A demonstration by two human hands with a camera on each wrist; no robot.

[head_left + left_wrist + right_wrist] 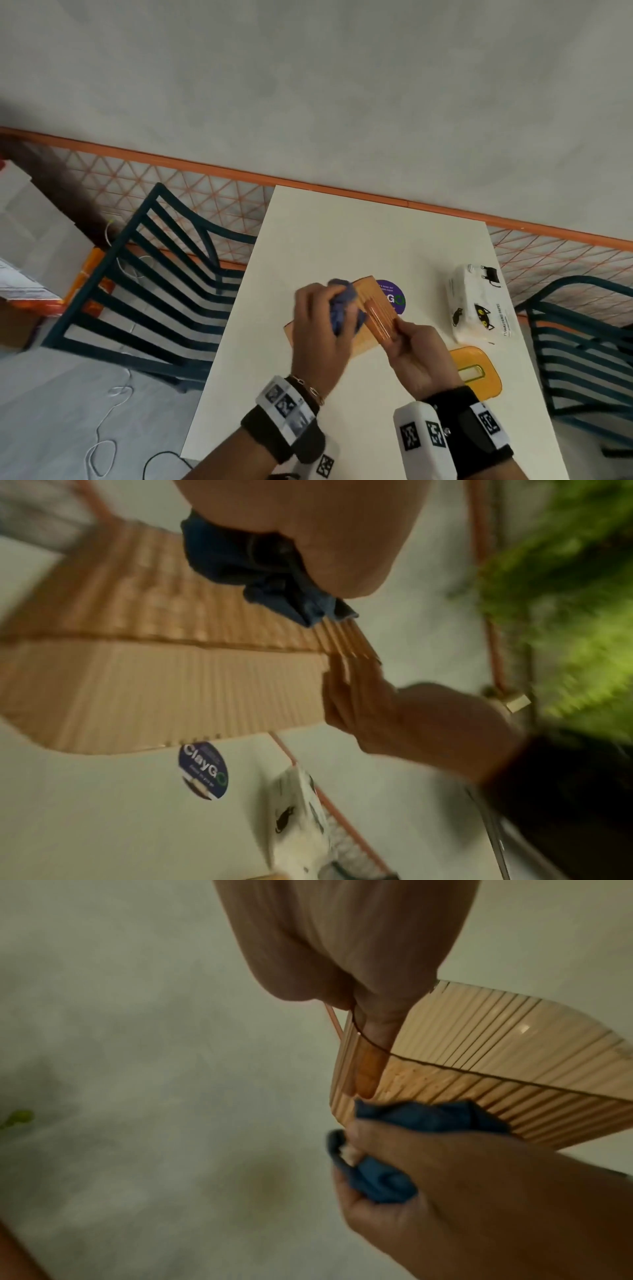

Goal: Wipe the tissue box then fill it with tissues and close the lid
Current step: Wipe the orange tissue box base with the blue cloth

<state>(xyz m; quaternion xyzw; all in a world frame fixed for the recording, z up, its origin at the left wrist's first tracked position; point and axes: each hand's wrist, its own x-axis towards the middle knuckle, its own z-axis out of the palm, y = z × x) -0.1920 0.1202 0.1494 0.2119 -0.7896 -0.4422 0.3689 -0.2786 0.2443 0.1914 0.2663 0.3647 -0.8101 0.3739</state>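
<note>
An orange ribbed translucent tissue box (376,308) is tilted up above the white table (308,394). My right hand (416,353) grips its near corner, with a finger inside the rim (371,1047). My left hand (320,337) holds a crumpled blue cloth (340,305) pressed against the box's side (137,615); the cloth (411,1123) shows between both hands in the right wrist view. The box's orange lid (478,371), with its slot, lies flat on the table behind my right wrist. A white tissue pack (474,305) printed with black cats lies at the table's right.
A round purple sticker (394,298) sits on the table behind the box. Dark green slatted chairs stand left (147,274) and right (589,359) of the table. An orange-railed mesh fence (205,192) runs behind. White cables trail on the floor at the left.
</note>
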